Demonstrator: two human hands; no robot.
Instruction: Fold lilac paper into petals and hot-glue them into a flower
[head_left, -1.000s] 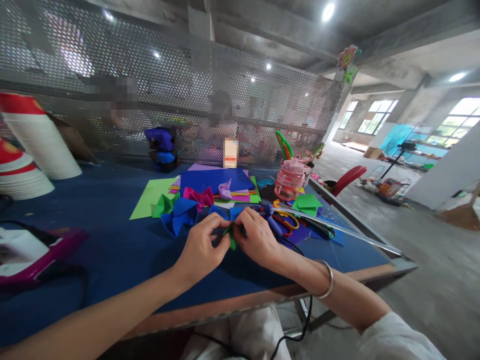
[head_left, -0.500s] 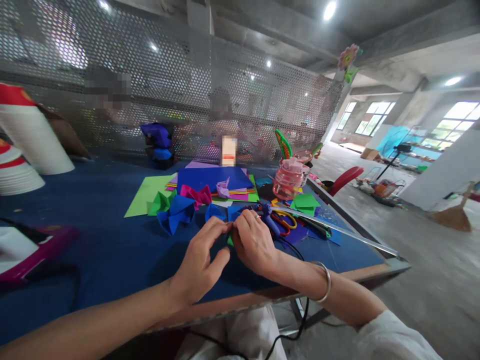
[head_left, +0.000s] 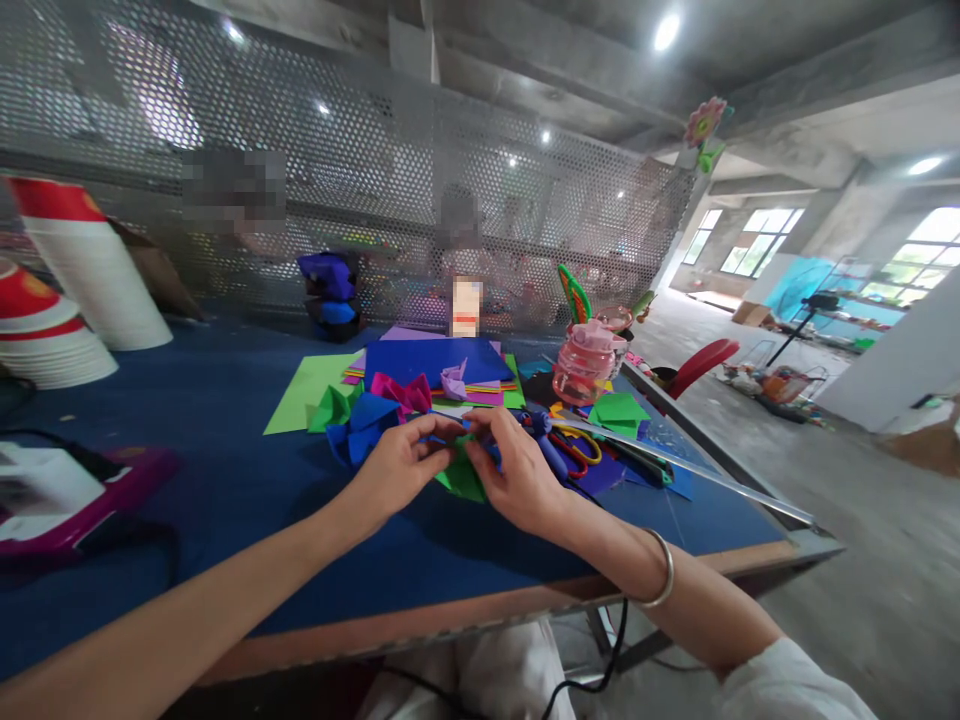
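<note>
Between my hands is a piece of green paper (head_left: 463, 478), partly covered by my fingers. My left hand (head_left: 405, 460) pinches its left side, the thumb and fingers closed on it. From the other side my right hand (head_left: 517, 470) grips the same paper, fingertips close to those of the left. Left of them lie folded blue paper (head_left: 364, 425), a green folded piece (head_left: 330, 408) and a magenta one (head_left: 403, 393). A small lilac folded piece (head_left: 454, 380) sits on a stack topped with blue sheets (head_left: 427, 360).
A blue glue gun (head_left: 551, 445), scissors (head_left: 589, 445) and a long clear stick (head_left: 697, 470) lie right of my hands. Behind them stands a pink jar (head_left: 581, 365). Stacked paper cups (head_left: 97, 270) and a purple device (head_left: 112, 500) are at the left. A perforated screen (head_left: 360, 160) closes the back.
More of the green paper now shows between my hands. My left hand has risen and its thumb has closed towards the fingers. The view has shifted slightly left.
</note>
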